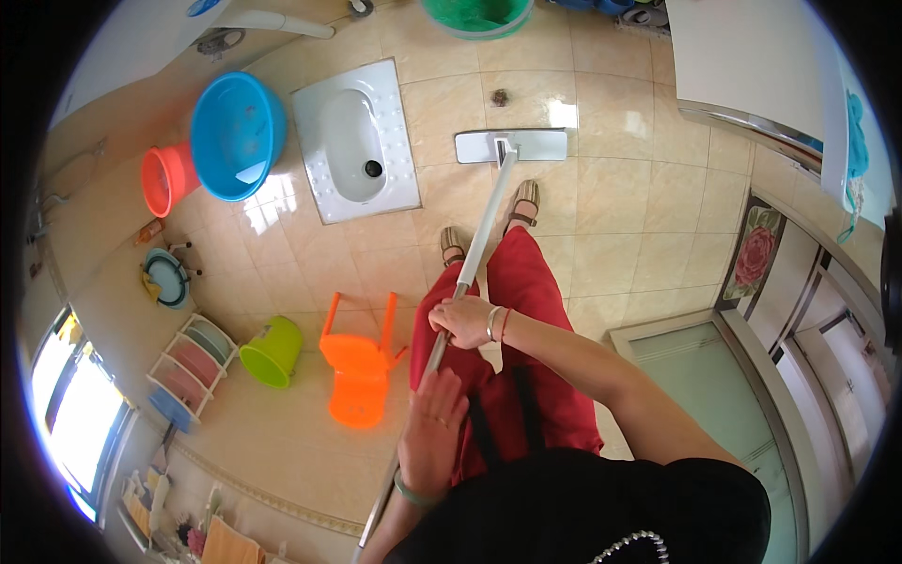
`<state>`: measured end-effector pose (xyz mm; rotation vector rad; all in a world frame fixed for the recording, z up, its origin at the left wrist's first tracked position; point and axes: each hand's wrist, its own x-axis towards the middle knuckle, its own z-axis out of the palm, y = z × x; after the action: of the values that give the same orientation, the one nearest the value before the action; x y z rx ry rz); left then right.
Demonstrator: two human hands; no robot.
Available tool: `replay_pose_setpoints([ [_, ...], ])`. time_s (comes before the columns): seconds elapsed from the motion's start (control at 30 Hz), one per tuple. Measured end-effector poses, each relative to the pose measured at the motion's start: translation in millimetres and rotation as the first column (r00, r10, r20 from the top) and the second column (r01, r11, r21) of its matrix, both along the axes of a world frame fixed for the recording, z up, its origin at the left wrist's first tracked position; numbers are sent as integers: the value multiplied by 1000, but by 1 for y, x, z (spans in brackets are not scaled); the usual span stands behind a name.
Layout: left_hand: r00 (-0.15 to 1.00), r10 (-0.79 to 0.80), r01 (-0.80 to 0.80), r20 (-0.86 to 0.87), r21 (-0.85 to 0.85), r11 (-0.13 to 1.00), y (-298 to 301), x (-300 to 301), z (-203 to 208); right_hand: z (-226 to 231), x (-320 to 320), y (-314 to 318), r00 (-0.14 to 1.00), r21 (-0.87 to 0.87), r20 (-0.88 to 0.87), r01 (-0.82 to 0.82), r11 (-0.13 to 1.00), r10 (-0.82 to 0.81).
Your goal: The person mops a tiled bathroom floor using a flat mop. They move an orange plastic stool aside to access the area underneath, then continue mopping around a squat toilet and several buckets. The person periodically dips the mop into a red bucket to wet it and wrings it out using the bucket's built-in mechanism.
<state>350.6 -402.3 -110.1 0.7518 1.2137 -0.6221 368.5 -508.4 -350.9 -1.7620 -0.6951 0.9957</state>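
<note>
A flat mop [537,146] lies with its white rectangular head on the tiled floor, ahead of my feet. Its silver and white pole [486,221] slants down toward me, past my left side. My right hand [463,321] is wrapped around the pole at about thigh height. Lower down, my left hand [433,423] is raised flat over the pole with its fingers stretched out. Part of the pole is hidden behind this hand, so whether the palm touches it I cannot tell. A small dark drain [499,97] shows in the floor beyond the mop head.
A white squat toilet [399,160] is set in the floor at left. Beside it stand a blue basin [268,122] and a red bucket [178,179]. An orange chair [360,376] and a lime bin [272,352] are nearer. A green bucket [477,28] stands far ahead; a doorway [695,343] opens at right.
</note>
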Motion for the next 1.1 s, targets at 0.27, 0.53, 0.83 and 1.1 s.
replay_pose_setpoints([
  [0.27, 917, -274, 271, 291, 54, 961, -28, 105, -113, -18, -4, -59, 953, 260, -292, -5, 966, 84],
  [0.53, 943, -50, 181, 328, -384, 906, -39, 174, -282, -74, 37, -75, 237, 161, -970, 460, 873, 54],
  [0.83, 943, -46, 207, 331, -469, 859, -79, 221, -396, -175, 102, -164, -335, -303, -900, 941, -152, -278],
  [1.1, 940, -86, 214, 332, -373, 903, -104, 260, -522, -279, 169, -183, -331, -260, -870, 938, -231, -365],
])
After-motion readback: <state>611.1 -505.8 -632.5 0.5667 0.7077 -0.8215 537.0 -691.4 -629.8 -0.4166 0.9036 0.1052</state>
